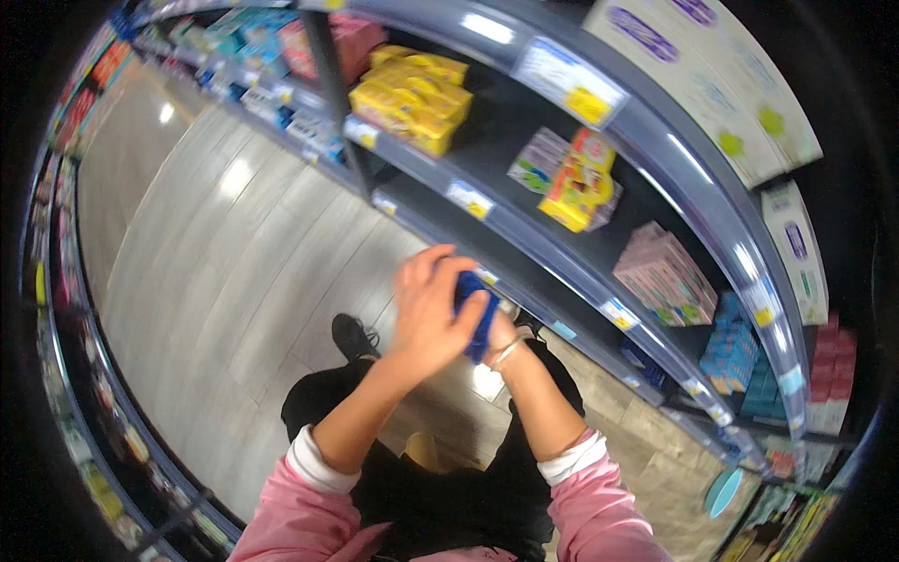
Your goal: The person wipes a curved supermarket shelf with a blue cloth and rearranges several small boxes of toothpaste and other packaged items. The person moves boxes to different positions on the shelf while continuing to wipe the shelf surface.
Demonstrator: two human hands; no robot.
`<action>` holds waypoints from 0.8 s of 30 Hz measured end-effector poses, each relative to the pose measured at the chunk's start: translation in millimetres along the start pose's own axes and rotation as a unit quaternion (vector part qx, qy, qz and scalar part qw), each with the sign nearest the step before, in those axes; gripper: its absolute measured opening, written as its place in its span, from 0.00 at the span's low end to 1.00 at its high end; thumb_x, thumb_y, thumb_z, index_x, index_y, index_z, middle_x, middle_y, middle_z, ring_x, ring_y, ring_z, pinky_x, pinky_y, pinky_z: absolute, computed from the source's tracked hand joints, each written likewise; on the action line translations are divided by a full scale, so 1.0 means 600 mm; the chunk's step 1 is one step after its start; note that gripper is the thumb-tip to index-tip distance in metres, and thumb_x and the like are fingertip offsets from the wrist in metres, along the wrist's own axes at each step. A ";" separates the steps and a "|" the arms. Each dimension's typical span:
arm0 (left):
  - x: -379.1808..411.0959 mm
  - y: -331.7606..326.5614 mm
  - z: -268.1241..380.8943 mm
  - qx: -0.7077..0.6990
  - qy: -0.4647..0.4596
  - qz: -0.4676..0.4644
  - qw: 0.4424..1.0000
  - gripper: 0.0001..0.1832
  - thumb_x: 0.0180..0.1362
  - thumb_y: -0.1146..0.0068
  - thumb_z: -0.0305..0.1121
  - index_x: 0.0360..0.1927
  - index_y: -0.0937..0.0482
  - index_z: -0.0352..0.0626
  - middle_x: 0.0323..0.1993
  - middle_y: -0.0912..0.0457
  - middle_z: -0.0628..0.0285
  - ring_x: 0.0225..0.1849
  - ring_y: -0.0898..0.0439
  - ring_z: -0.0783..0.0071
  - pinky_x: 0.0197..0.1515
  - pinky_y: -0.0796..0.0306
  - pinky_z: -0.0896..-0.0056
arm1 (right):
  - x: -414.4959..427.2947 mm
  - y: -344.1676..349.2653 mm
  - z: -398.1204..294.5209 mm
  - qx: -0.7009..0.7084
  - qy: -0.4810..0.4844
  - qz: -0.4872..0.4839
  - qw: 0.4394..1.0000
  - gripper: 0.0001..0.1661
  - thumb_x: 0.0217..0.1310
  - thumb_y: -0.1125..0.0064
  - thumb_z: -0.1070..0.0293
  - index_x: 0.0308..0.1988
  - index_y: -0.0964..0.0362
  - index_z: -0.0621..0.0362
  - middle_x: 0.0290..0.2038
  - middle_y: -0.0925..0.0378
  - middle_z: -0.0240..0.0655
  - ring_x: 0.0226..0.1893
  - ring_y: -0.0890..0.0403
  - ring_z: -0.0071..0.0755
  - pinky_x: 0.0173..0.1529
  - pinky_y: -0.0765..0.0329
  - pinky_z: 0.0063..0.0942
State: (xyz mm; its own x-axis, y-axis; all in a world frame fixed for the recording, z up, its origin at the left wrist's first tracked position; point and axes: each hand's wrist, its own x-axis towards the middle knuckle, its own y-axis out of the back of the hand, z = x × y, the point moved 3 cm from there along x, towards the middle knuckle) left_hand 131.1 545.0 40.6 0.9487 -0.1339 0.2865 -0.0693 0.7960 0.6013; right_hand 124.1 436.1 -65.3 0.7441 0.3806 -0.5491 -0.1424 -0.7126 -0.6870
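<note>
Before my knees, beside the lowest shelf, both hands meet around a dark blue cloth [477, 316]. My left hand [432, 302] lies over its left side, with the thumb pressed on it and the fingers spread along the top. Behind the cloth is my right hand [500, 334], mostly hidden, with a bracelet at the wrist; its fingers do not show. Above and to the right, yellow boxes [414, 98], a yellow pack [579, 183] and pink boxes [667, 274] stand on the middle shelf.
Shelf rails with price tags [470, 199] run diagonally close by on the right. Large white boxes [709, 91] sit on the upper shelf. A light blue bowl [723, 493] is at the lower right. Another stocked shelf [105, 393] curves along the left, beyond the floor [232, 281].
</note>
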 end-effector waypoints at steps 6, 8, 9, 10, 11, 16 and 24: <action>0.051 0.013 -0.018 0.079 -0.102 0.022 0.991 0.24 0.47 0.39 0.27 0.50 0.30 0.40 0.51 0.29 0.48 0.54 0.33 0.49 0.58 0.42 0.54 | 0.000 -0.008 -0.019 -0.400 0.054 -0.009 0.915 0.22 0.53 0.43 0.56 0.48 0.27 0.53 0.33 0.23 0.33 0.27 0.25 0.25 0.27 0.31 0.23; 0.104 -0.002 -0.022 0.128 -0.169 0.018 0.977 0.29 0.44 0.37 0.25 0.53 0.32 0.40 0.52 0.30 0.48 0.55 0.34 0.48 0.59 0.43 0.53 | 0.040 0.071 0.009 -0.528 0.077 0.021 0.846 0.22 0.52 0.44 0.61 0.47 0.25 0.59 0.41 0.20 0.44 0.42 0.21 0.39 0.44 0.25 0.34; 0.123 0.007 -0.044 0.164 -0.187 0.006 0.968 0.32 0.42 0.36 0.24 0.55 0.33 0.39 0.53 0.30 0.48 0.57 0.34 0.47 0.60 0.43 0.52 | 0.015 0.053 -0.002 -0.656 -0.007 0.051 0.753 0.22 0.52 0.46 0.64 0.48 0.25 0.61 0.44 0.21 0.47 0.46 0.22 0.44 0.50 0.27 0.36; 0.143 0.010 -0.056 0.216 -0.220 0.016 0.951 0.35 0.42 0.35 0.25 0.57 0.35 0.39 0.55 0.32 0.48 0.58 0.36 0.47 0.61 0.45 0.52 | -0.019 0.040 -0.002 -0.716 0.062 0.052 0.694 0.22 0.51 0.46 0.65 0.47 0.25 0.60 0.46 0.22 0.47 0.47 0.22 0.46 0.50 0.26 0.37; 0.170 0.014 -0.068 0.260 -0.255 0.029 0.931 0.37 0.42 0.34 0.26 0.59 0.36 0.38 0.57 0.33 0.48 0.60 0.37 0.47 0.63 0.46 0.52 | -0.044 0.030 -0.001 -0.771 0.123 0.058 0.622 0.22 0.49 0.47 0.66 0.47 0.24 0.59 0.47 0.23 0.47 0.47 0.22 0.47 0.49 0.26 0.37; 0.298 0.056 -0.132 0.447 -0.334 -0.049 0.829 0.48 0.40 0.33 0.33 0.66 0.45 0.39 0.65 0.43 0.45 0.65 0.44 0.45 0.66 0.51 0.48 | -0.047 0.028 0.022 -0.835 -0.147 -0.107 0.519 0.21 0.44 0.39 0.62 0.43 0.20 0.52 0.47 0.21 0.40 0.48 0.22 0.42 0.48 0.27 0.46; 0.426 -0.018 -0.120 0.679 -0.175 -0.318 0.638 0.51 0.43 0.39 0.31 0.71 0.53 0.64 0.69 0.49 0.48 0.69 0.47 0.48 0.68 0.50 0.50 | -0.010 0.066 0.055 -0.861 -0.003 -0.082 0.502 0.12 0.45 0.46 0.73 0.33 0.19 0.58 0.37 0.19 0.44 0.42 0.19 0.46 0.45 0.22 0.42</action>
State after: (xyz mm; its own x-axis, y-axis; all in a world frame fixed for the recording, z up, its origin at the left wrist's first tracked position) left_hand 396.5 544.5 53.4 0.8077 -0.4880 -0.3310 -0.1339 -0.6984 0.7031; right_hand 92.6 424.9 -104.7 0.6507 0.5154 -0.5576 0.6996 -0.1213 0.7042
